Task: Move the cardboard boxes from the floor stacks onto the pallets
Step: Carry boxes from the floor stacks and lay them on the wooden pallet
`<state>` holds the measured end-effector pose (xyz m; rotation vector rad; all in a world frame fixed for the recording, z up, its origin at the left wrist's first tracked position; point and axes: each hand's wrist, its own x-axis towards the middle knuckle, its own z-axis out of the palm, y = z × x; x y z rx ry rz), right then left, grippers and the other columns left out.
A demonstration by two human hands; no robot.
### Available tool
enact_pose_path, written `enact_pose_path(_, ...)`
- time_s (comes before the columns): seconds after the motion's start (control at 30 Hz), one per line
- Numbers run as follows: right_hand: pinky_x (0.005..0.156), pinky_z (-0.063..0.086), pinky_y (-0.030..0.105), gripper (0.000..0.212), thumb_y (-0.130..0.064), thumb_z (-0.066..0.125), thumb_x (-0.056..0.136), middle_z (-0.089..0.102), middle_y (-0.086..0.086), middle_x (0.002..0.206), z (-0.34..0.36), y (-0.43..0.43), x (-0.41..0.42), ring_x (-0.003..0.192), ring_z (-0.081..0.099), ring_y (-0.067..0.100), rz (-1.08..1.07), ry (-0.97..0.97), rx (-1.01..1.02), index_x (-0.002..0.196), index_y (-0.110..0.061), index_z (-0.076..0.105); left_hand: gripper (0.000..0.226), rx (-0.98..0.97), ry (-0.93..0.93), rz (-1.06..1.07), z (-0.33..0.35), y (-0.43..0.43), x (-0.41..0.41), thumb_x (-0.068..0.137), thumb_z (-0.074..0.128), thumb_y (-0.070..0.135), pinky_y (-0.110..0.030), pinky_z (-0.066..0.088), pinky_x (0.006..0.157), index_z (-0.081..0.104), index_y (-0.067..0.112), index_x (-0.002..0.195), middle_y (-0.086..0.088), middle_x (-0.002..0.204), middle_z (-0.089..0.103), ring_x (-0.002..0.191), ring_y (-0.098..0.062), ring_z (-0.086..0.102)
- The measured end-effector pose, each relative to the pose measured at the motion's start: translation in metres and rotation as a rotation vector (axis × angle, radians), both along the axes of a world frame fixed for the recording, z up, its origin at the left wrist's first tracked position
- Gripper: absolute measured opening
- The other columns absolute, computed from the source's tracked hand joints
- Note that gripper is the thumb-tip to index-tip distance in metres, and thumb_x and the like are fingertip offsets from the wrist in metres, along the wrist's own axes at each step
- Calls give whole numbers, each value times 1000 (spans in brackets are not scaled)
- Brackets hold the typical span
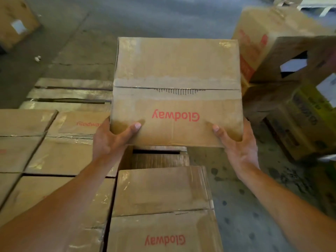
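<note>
I see the left hand (109, 140) and right hand (238, 144) grasping the Glodway box (176, 70) over packed boxes (160, 191); grey concrete floor (145, 15) beyond, stacked boxes (291, 115) right.

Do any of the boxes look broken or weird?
Yes. The Glodway box held by the left hand and right hand has a torn tape seam showing ridged cardboard. The brown box at right has a ragged hole in its side.
</note>
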<state>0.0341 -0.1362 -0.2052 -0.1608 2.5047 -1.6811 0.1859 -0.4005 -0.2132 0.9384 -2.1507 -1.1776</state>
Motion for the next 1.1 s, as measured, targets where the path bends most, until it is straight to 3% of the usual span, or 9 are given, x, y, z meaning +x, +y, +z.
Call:
enact_pose_path(0.1, 99, 54, 48, 83, -74, 75, 68, 59, -22, 119, -15, -20, -4, 117, 57, 10, -11, -10, 24, 140, -49, 40, 74, 33, -2, -23, -14, -23, -1, 67, 68, 73, -17, 45, 66, 58, 26, 124, 8, 110, 64, 97, -6, 59)
enact_pose_path(0.2, 95, 56, 49, 84, -78, 73, 67, 59, -19, 122, -36, -28, -4, 117, 58, 12, -16, -33, 61, 139, -54, 38, 64, 99, -22, -29, -38, -36, -3, 70, 75, 71, -24, 51, 70, 59, 30, 116, 11, 107, 65, 101, -6, 61)
enact_pose_path(0.33, 91, 58, 52, 87, -84, 69, 65, 56, -16, 126, -66, -27, -2, 118, 57, 16, -1, -66, 128, 140, -54, 35, 84, 151, -88, -39, -74, -45, -3, 64, 73, 81, -40, 59, 86, 59, 28, 128, 1, 121, 62, 110, -15, 62)
enact_pose_path(0.43, 91, 57, 54, 86, -85, 68, 64, 55, -15, 128, -89, -27, -6, 119, 57, 18, 17, -109, 174, 138, -56, 34, 87, 135, -147, -32, -94, -43, 0, 65, 69, 82, -38, 57, 88, 62, 21, 126, 1, 119, 62, 107, -15, 62)
enact_pose_path(0.6, 94, 55, 48, 84, -80, 69, 68, 54, -13, 123, -120, -31, -15, 117, 56, 18, 94, -193, 245, 139, -50, 34, 65, 142, -265, 45, -117, -37, 6, 66, 72, 72, -32, 45, 80, 60, 22, 106, -4, 112, 61, 98, -18, 58)
enact_pose_path(0.73, 84, 45, 33, 80, -70, 64, 75, 52, -11, 118, -139, -30, -16, 110, 52, 14, 105, -227, 323, 143, -37, 38, 76, 134, -380, 54, -137, -39, 1, 62, 71, 81, -32, 49, 72, 68, 18, 105, -3, 101, 67, 93, -22, 64)
enact_pose_path(0.83, 85, 42, 35, 76, -67, 64, 79, 51, -9, 116, -147, -30, -18, 108, 51, 15, 94, -262, 377, 142, -33, 40, 45, 141, -420, 73, -143, -34, -1, 70, 80, 59, -24, 43, 58, 64, 23, 92, 6, 85, 66, 79, -18, 63)
enact_pose_path(0.93, 90, 44, 39, 74, -69, 65, 77, 52, -12, 117, -156, -30, -15, 114, 53, 18, 83, -288, 387, 140, -38, 41, 39, 121, -452, 66, -143, -30, -5, 72, 82, 52, -20, 36, 51, 59, 22, 80, 13, 75, 60, 66, -2, 56)
enact_pose_path(1.1, 104, 43, 51, 88, -82, 60, 67, 53, -10, 124, -169, -33, -3, 128, 50, 30, 59, -346, 443, 142, -42, 38, 53, 96, -551, 101, -153, -36, -3, 66, 82, 61, -30, 44, 53, 61, 14, 76, -3, 74, 66, 68, -21, 63)
